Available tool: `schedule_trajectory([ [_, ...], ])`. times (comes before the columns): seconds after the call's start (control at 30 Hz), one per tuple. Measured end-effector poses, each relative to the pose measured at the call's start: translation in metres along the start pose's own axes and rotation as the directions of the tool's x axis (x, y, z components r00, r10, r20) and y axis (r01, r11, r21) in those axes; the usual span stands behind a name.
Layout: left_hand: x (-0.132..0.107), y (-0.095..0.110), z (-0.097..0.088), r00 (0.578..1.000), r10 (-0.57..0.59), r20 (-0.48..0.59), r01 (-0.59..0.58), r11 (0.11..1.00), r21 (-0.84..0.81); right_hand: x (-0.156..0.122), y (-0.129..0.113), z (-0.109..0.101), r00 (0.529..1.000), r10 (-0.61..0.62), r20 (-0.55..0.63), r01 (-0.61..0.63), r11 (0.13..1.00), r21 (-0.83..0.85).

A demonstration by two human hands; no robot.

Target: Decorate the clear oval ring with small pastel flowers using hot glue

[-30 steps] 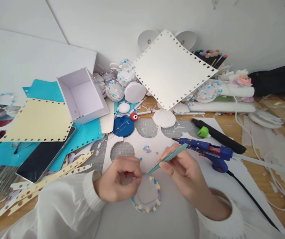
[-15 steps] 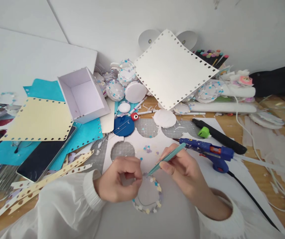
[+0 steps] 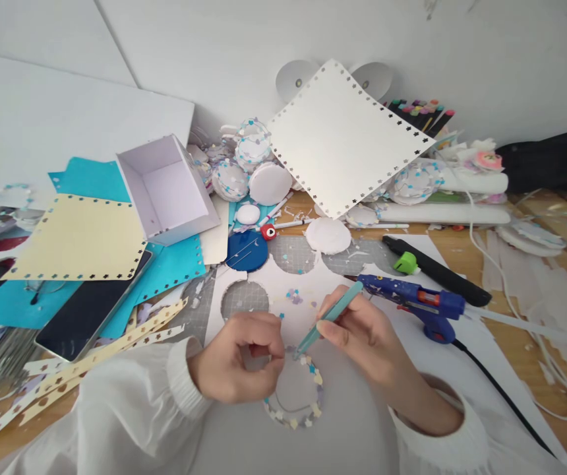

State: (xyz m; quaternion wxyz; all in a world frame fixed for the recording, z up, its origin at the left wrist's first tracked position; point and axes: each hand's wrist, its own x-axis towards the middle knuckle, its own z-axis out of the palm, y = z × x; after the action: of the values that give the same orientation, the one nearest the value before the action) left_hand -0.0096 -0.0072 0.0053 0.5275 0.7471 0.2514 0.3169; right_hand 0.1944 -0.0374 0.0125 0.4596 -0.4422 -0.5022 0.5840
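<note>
My left hand [image 3: 241, 356] is closed in a pinch at the left side of a small wire ring [image 3: 319, 381]. Tiny cream, blue, white and lilac paper shapes dot the ring, and a loose wire end curves inside it. Closed around teal tweezers [image 3: 335, 307] is my right hand [image 3: 362, 340], to the right of the ring. The tweezer tips reach the ring's top edge; whether they grip a paper piece is too small to tell. Just beyond, a little pile of loose paper shapes [image 3: 293, 297] lies on white sheet with round cut-outs.
A blue glue gun [image 3: 412, 293] lies to the right, its black cord running toward me. Behind are a green-capped black tool [image 3: 436, 270] and a white disc [image 3: 328, 235]. Leftward sit an open white box [image 3: 169, 191], a phone [image 3: 90, 310] and punched paper [image 3: 80, 237].
The tweezers' tips have come slightly down and toward the ring, and their arms look a bit farther apart. My left hand stays nearly still.
</note>
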Motion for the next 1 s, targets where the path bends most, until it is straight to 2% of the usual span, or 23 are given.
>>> schedule_trajectory([
  [0.27, 0.0009, 0.0003, 0.0002, 1.0, -0.015, 0.0, 0.015, 1.0, -0.004, -0.0004, -0.0007, -0.001, 0.999, -0.032, -0.029, 0.031, 0.998, -0.048],
  [0.47, 0.0006, 0.0007, 0.0001, 1.0, -0.018, 0.001, 0.018, 1.0, -0.003, 0.0003, -0.0006, -0.0005, 0.999, -0.044, -0.006, 0.044, 0.998, -0.05],
  [1.0, 0.0017, 0.0002, -0.0001, 1.0, 0.001, 0.004, -0.001, 1.0, -0.001, 0.002, -0.0014, 0.0012, 1.0, -0.008, -0.01, 0.008, 0.997, -0.075],
])
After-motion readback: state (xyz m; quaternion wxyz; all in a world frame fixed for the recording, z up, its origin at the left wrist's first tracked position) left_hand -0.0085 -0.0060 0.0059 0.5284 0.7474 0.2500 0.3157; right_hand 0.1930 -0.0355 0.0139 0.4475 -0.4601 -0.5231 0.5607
